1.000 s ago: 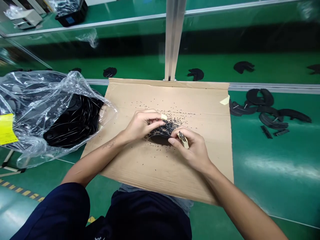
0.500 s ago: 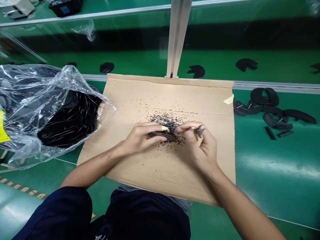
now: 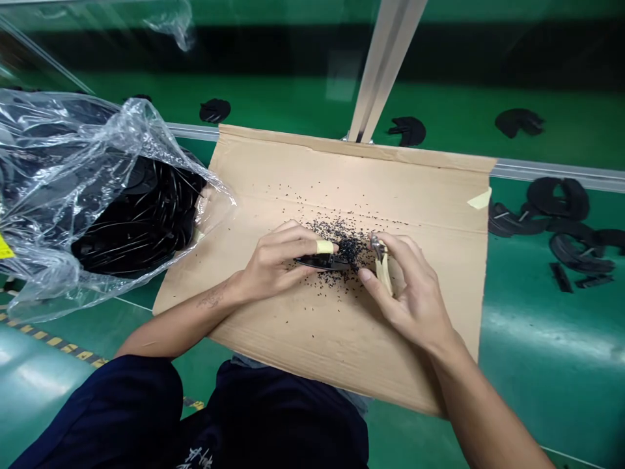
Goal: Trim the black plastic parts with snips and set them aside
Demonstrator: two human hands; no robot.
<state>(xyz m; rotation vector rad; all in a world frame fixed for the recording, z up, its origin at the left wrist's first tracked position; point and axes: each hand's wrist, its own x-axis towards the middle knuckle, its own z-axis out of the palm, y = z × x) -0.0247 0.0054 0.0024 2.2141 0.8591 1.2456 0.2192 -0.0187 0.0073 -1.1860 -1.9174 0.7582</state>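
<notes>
My left hand pinches a flat black plastic part edge-on over a sheet of brown cardboard; a strip of tan tape wraps its index finger. My right hand holds a small cutting tool with a pale handle, its metal tip just right of the part. A heap of tiny black plastic shavings lies on the cardboard between and behind both hands.
A clear plastic bag full of black round parts sits at the left. Loose black parts lie on the green bench at the right, others on the green belt beyond the metal rail. An aluminium post rises behind the cardboard.
The part has turned from lying tilted under my fingers to edge-on. My right hand has shifted right and opened its fingers around the tool. The view has tipped and swung left.
</notes>
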